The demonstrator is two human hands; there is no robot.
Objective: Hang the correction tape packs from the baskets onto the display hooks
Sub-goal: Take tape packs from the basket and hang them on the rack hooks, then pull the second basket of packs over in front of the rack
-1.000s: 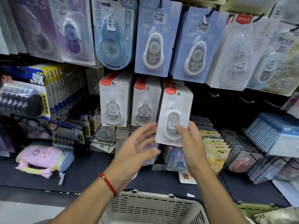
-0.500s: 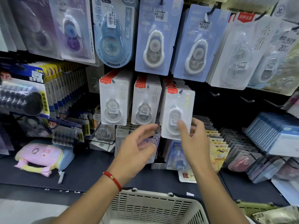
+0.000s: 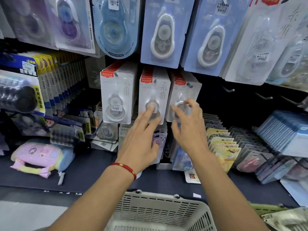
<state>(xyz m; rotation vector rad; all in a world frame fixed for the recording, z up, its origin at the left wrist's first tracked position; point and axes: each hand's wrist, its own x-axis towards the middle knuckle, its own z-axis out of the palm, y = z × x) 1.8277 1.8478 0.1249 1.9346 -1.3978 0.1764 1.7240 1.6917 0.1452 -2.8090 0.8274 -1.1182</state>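
Three rows of white correction tape packs with red top labels hang on display hooks at mid-height. The rightmost row's front pack (image 3: 191, 90) hangs on its hook. My right hand (image 3: 188, 130) is in front of its blister, fingers loosely spread and touching it. My left hand (image 3: 141, 139), with a red bracelet at the wrist, reaches with straight fingers to the blister of the middle row's front pack (image 3: 156, 90). The left row (image 3: 116, 97) hangs untouched. A grey slotted basket (image 3: 158, 207) stands below my forearms; its contents are out of view.
Larger blue and purple tape packs (image 3: 163, 30) hang above. Bare hooks (image 3: 230, 90) stick out to the right of the white rows. Stacked cards (image 3: 223, 147) and blue packs (image 3: 283, 132) fill the shelf right; a pink pouch (image 3: 38, 155) lies left. A green basket rim (image 3: 266, 209) shows bottom right.
My right hand lifted the white pack up and onto the rightmost hook, where it now hangs. My left hand rose from below to the middle pack.
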